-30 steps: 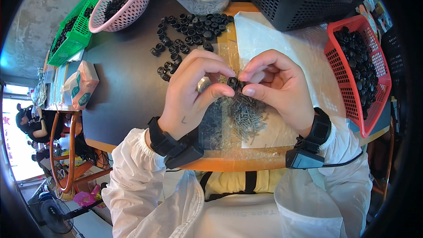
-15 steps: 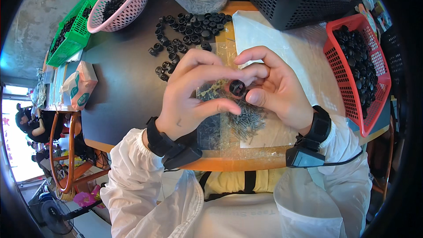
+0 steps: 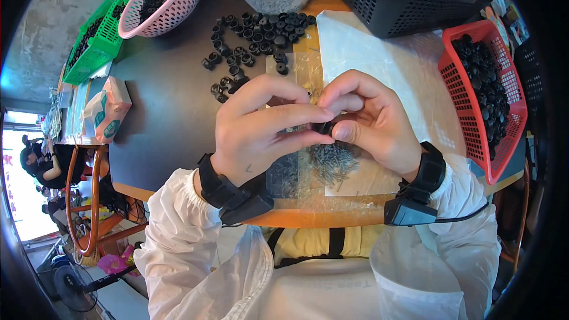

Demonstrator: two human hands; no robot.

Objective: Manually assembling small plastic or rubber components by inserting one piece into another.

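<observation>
A small round black plastic part (image 3: pixel 322 127) sits pinched between my two hands over the table's front. My left hand (image 3: pixel 252 121) has its thumb and forefinger closed on the part's left side. The fingers of my right hand (image 3: pixel 376 121) curl around its right side, thumb below. Fingertips hide most of the part. Under my hands lies a heap of thin metal pins (image 3: pixel 333 166), partly on a clear sheet. Beyond my left hand, many similar black round parts (image 3: pixel 255 38) are scattered on the dark tabletop (image 3: pixel 160 101).
A red basket (image 3: pixel 514 133) of black parts stands at right, a black crate (image 3: pixel 409 3) behind. At back are a clear tub (image 3: pixel 296 1) with pins, a pink basket (image 3: pixel 192 0) and a green basket (image 3: pixel 106 47). A tissue pack (image 3: pixel 115 106) lies left.
My left thumb and forefinger, apart half a second ago, have moved right and closed on the black part. It was plainly visible at my right fingertips before and is now mostly covered.
</observation>
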